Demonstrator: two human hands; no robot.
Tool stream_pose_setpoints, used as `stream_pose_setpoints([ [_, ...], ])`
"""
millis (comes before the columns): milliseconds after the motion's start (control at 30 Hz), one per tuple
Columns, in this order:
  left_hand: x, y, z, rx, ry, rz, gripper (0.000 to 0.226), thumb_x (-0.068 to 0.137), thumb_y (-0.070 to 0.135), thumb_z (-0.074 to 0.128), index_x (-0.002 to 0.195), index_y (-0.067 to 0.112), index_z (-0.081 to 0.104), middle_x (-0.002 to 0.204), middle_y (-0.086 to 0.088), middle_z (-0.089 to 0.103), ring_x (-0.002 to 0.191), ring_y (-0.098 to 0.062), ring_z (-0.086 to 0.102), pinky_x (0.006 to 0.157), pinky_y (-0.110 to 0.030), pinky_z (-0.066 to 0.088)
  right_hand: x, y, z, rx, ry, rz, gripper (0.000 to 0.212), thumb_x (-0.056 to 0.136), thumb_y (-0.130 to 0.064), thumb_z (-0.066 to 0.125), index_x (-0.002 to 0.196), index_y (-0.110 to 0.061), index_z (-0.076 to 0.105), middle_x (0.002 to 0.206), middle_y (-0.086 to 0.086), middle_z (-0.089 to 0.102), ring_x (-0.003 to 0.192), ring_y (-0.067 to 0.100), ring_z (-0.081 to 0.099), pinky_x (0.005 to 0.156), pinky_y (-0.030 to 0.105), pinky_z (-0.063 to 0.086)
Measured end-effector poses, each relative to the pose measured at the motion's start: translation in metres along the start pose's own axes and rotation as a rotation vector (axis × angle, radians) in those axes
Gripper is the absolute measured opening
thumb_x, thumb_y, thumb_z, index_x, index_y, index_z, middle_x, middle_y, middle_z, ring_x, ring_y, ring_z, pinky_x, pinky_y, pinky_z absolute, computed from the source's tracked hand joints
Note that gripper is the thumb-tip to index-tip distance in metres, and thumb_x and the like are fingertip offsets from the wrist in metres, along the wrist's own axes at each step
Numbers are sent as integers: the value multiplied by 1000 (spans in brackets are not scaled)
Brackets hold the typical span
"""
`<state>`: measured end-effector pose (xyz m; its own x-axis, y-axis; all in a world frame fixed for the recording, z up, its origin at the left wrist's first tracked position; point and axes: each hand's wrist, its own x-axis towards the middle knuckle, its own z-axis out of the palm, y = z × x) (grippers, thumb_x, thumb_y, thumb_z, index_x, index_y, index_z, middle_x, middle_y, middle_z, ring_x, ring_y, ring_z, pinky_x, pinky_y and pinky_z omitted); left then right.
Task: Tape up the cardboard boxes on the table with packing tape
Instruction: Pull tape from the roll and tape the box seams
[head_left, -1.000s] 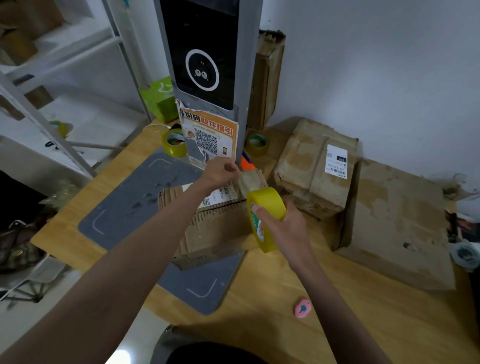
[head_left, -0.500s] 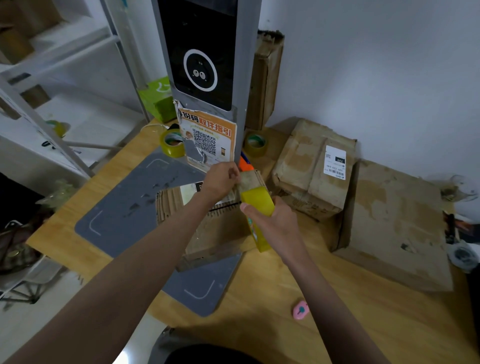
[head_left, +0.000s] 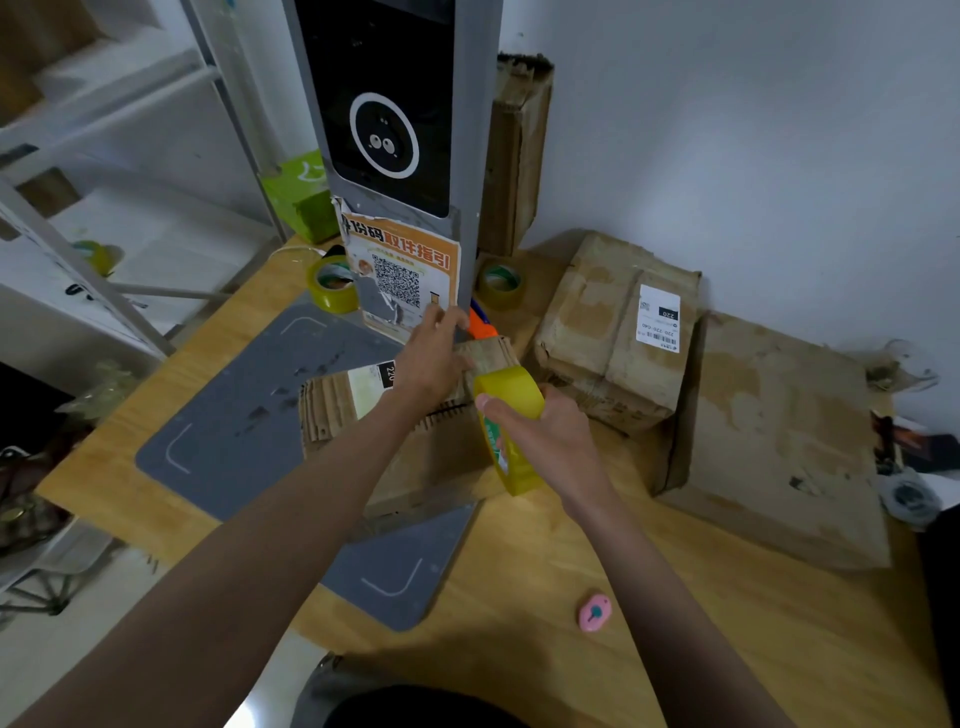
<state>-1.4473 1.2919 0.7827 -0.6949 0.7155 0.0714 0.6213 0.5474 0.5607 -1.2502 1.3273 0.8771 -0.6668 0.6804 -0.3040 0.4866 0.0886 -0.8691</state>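
Far left of your grip: spare yellow tape roll on the table, just beside the scanner post. Grey mat lies under the small cardboard box. Your left hand lies palm-down on that box's top far edge, fingers bent over it, pressing. Immediately right, your right hand grips the yellow packing tape roll, fingers curled round its rim, roll on edge against the box's right side. Right of the grip: labelled box, then large worn box, touching. Pink item on the table, nearer you.
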Motion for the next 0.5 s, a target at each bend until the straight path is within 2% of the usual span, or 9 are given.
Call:
stream_pose_setpoints([
  [67,-1,1,-1,87,29,141,19,87,9,72,100,16,60,118,-8,48,108,-31,52,66,-41,49,0,-1,-1,10,-4,-7,44,84,-50,76,99,-8,69,74,2,75,64,9,71,61,27,57],
  [100,-3,2,0,118,37,236,13,86,6,73,94,11,64,112,-10,52,105,-32,52,66,-41,50,0,-1,-2,22,-3,-10,44,85,-49,75,97,-7,70,75,4,75,64,9,71,58,23,54],
  [167,-8,0,1,166,21,419,11,79,1,77,87,7,72,100,-12,59,94,-33,55,67,-44,51,1,-1,-3,35,0,-23,45,85,-50,75,92,-6,72,77,6,76,67,11,71,61,23,53],
  [233,-16,-5,0,213,-19,512,20,77,1,77,96,6,76,103,-13,67,95,-35,60,74,-46,53,2,-2,-4,50,1,-23,45,85,-53,74,85,-8,73,75,5,75,68,9,71,62,25,49],
  [300,-29,-12,-3,209,-39,542,32,80,0,73,112,3,74,120,-16,69,107,-38,64,87,-47,54,2,-3,-5,83,-4,-12,41,86,-52,74,75,-12,71,67,1,73,62,6,69,57,18,44],
  [333,-36,-17,-5,200,-45,546,36,84,2,68,120,2,70,129,-17,66,114,-38,63,95,-46,52,1,-3,-5,106,-8,-9,40,87,-50,74,72,-14,69,63,0,70,57,5,67,53,15,43],
  [400,-50,-27,-10,195,-148,525,52,92,23,47,140,6,56,150,-15,50,136,-33,50,112,-42,40,0,-3,-5,142,-3,-14,40,87,-49,74,74,-12,71,66,5,72,56,7,68,49,14,43],
  [467,-59,-33,-13,220,-306,501,77,91,49,31,158,12,30,167,-6,20,153,-18,19,126,-31,15,1,-3,-4,140,4,-14,45,87,-52,73,82,-7,74,74,10,75,61,9,70,51,14,45],
  [500,-62,-34,-14,237,-363,489,86,89,61,28,162,14,17,168,-1,5,154,-10,3,125,-26,2,1,-3,-3,130,3,-9,49,87,-54,72,83,-6,74,76,10,75,62,8,70,53,15,45],
])
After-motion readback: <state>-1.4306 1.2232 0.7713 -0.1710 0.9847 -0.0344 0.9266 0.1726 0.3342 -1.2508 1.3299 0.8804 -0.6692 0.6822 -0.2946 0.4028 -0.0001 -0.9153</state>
